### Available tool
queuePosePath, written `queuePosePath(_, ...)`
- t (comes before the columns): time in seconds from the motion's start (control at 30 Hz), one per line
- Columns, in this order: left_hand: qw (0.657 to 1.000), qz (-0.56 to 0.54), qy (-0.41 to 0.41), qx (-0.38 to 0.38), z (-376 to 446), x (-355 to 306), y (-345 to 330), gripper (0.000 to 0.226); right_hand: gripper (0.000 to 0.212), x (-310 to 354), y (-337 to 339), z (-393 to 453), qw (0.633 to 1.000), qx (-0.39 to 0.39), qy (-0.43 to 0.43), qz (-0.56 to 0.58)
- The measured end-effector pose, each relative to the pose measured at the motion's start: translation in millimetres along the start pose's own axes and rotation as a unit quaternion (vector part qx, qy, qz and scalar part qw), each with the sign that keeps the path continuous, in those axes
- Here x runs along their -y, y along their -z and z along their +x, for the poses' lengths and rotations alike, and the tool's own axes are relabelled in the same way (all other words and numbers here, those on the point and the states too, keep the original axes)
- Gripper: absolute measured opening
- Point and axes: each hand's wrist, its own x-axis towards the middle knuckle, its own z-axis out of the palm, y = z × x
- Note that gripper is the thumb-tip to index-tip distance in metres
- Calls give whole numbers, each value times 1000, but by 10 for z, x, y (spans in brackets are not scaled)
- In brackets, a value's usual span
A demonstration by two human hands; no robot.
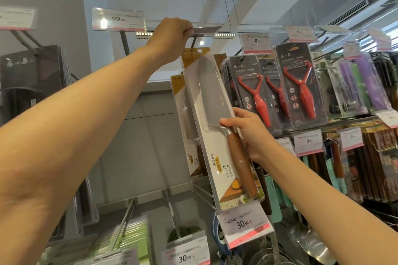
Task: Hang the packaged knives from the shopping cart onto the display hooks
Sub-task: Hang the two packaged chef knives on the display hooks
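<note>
The right hand [247, 130] holds a packaged knife [219, 127] up by its middle, fingers wrapped round the pack just above the wooden handle. The left hand [172, 36] is up high and pinches the price tag [206, 29] at the tip of the display hook [193, 42], tipping it flat. The hole at the top of the pack sits just below and beside the hook. I cannot tell if it is on yet. One more knife pack [183, 118] already hangs behind. The shopping cart is not in view, so I cannot say how many are left
</note>
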Motion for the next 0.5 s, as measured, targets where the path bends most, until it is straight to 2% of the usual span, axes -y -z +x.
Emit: queuePosePath(0.5, 1000, 12, -3, 6, -2, -24, 8, 33, 25, 74, 148, 34, 999, 41, -27, -4)
